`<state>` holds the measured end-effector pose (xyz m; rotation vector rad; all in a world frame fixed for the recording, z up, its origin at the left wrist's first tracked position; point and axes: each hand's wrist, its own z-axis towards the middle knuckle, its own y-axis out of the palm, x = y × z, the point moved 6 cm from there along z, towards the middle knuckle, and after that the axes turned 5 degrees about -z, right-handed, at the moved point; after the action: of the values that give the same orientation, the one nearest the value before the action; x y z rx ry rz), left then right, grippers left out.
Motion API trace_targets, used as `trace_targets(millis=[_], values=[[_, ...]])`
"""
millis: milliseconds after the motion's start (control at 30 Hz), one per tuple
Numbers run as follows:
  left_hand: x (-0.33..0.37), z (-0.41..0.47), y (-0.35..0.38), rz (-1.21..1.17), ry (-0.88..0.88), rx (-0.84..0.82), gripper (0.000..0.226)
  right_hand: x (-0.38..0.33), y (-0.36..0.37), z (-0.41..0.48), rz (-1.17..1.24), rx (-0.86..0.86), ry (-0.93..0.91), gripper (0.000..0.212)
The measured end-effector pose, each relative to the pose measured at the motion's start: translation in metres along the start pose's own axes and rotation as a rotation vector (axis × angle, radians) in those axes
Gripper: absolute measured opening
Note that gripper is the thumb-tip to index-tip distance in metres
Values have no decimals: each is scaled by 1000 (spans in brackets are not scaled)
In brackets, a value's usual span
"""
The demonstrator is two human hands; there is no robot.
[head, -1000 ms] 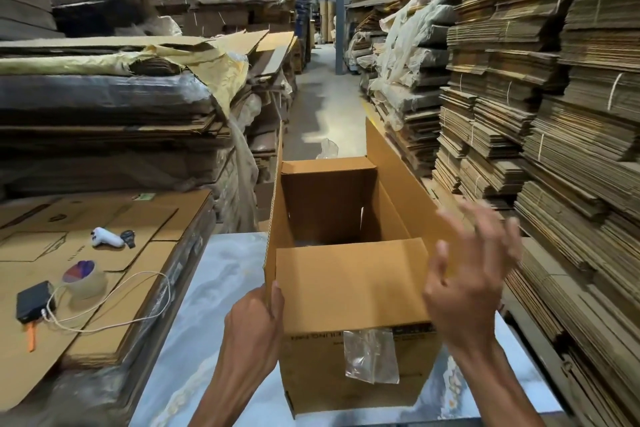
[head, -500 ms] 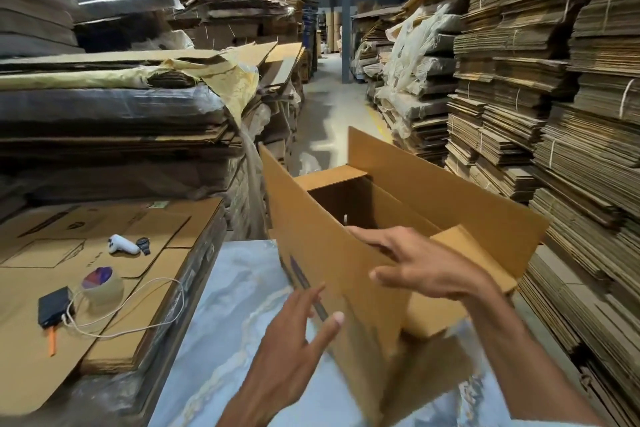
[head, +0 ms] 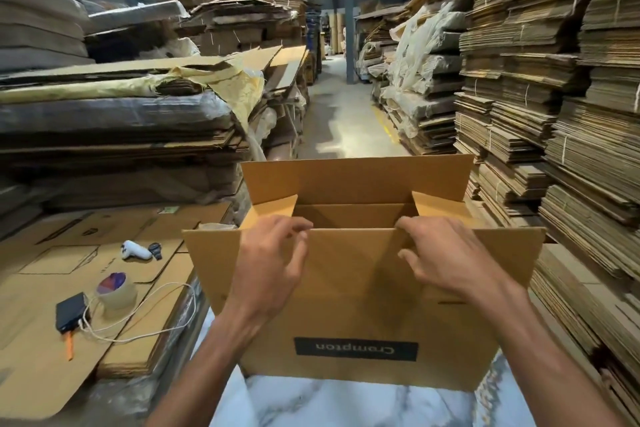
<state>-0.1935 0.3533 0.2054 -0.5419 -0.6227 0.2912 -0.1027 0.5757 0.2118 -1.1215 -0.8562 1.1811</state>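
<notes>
A brown cardboard box (head: 353,305) stands on the marble-patterned table (head: 329,406) right in front of me, its top open and all flaps up. An upside-down black "Crompton" label (head: 356,350) faces me. My left hand (head: 273,267) and my right hand (head: 446,256) are both at the upper edge of the near long flap, fingers curled over that edge, a gap between them. The far long flap stands upright behind, and the two short flaps lean inward at the sides.
Left of the table lies a stack of flat cartons (head: 52,340) with a tape roll (head: 116,291), a black device with a white cable (head: 71,312), an orange cutter (head: 69,345), a white controller (head: 135,250) and a watch (head: 156,250). Tall cardboard stacks (head: 571,114) line the aisle (head: 346,121).
The box has been turned from end-on to its long side facing me. Both hands have come onto the near flap's upper edge.
</notes>
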Motion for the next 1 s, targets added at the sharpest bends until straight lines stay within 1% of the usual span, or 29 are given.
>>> trace_targets(millis=[33,67,100,133,200,233,267,300,333,367,400,433,467,500,533,567,600,633,667,700,733,767,800,833,900,933,1000], values=[[-5,21,-4,31,-34,-35,16,-17,5,3,22,34,-41,32],[-12,41,-4,53,-116,-128,17,-28,11,6,35,76,-60,31],[-23,58,2,86,-221,-286,20,-34,17,9,49,120,-60,30],[-34,68,12,167,-290,-494,24,-36,21,10,53,161,-52,30],[-54,74,32,367,-322,-952,35,-34,24,10,64,245,-35,31],[-64,73,38,413,-344,-1144,39,-32,26,10,68,276,-37,31],[-72,72,42,407,-421,-1272,43,-31,26,8,62,296,-41,31],[-80,72,43,386,-556,-1332,51,-31,27,7,56,316,-49,30],[-90,75,44,414,-653,-1341,61,-31,27,6,57,325,-55,30],[-97,76,44,492,-684,-1324,68,-31,27,5,58,342,-61,30],[-100,77,45,586,-676,-1281,70,-29,28,3,57,350,-61,31],[-111,80,48,689,-650,-1196,68,-27,29,2,51,363,-59,31],[-114,81,48,736,-648,-1121,66,-26,28,0,43,373,-53,32],[-117,80,49,740,-663,-1081,65,-24,29,-2,35,396,-53,32],[-117,78,49,727,-669,-1084,63,-21,28,-3,31,409,-50,32],[-111,79,47,707,-653,-1098,57,-18,29,-4,30,422,-49,32],[-105,82,41,699,-599,-1088,47,-15,28,-4,30,419,-41,31],[-97,87,32,720,-516,-1045,37,-11,30,-3,33,414,-40,31],[-88,92,20,785,-408,-973,27,-8,30,-2,34,395,-35,31],[-81,95,4,837,-349,-871,21,-5,31,0,32,386,-33,31],[-78,94,-13,865,-332,-768,18,-6,31,0,30,368,-27,31],[-85,90,-24,869,-358,-697,19,-8,33,1,27,364,-24,32],[-91,83,-35,825,-424,-653,22,-10,32,1,28,360,-18,32],[-103,74,-41,721,-519,-620,25,-14,31,1,30,374,-18,32],[-121,55,-45,414,-656,-499,34,-19,23,-1,72,369,-17,30],[-125,48,-48,293,-685,-429,39,-19,18,-1,107,302,1,33],[-137,40,-56,194,-707,-289,45,-19,7,4,163,96,53,49]])
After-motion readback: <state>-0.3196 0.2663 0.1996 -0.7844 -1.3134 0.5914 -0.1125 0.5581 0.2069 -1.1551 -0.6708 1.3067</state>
